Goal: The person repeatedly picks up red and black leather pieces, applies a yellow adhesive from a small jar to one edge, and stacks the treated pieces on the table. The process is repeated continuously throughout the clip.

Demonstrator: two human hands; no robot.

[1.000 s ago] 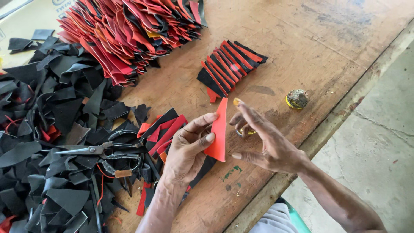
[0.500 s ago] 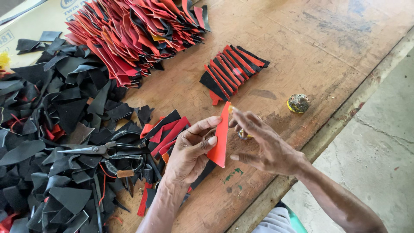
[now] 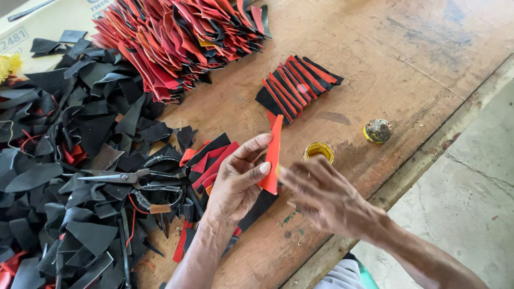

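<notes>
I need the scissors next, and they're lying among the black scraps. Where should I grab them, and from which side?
Take the scissors by the loop handles at their right end, coming from the right where the left hand is. The blades point left and lie flat on the black scraps.

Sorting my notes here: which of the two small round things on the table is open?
The yellow tin nearest the right hand; its hollow shows. The other round piece, farther right, looks like its lid.

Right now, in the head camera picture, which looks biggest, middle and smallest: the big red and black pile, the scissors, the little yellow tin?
1. The red and black pile, by far the largest.
2. The scissors.
3. The yellow tin, smallest.

The left hand pinches a red strip; the right hand is blurred.
</notes>
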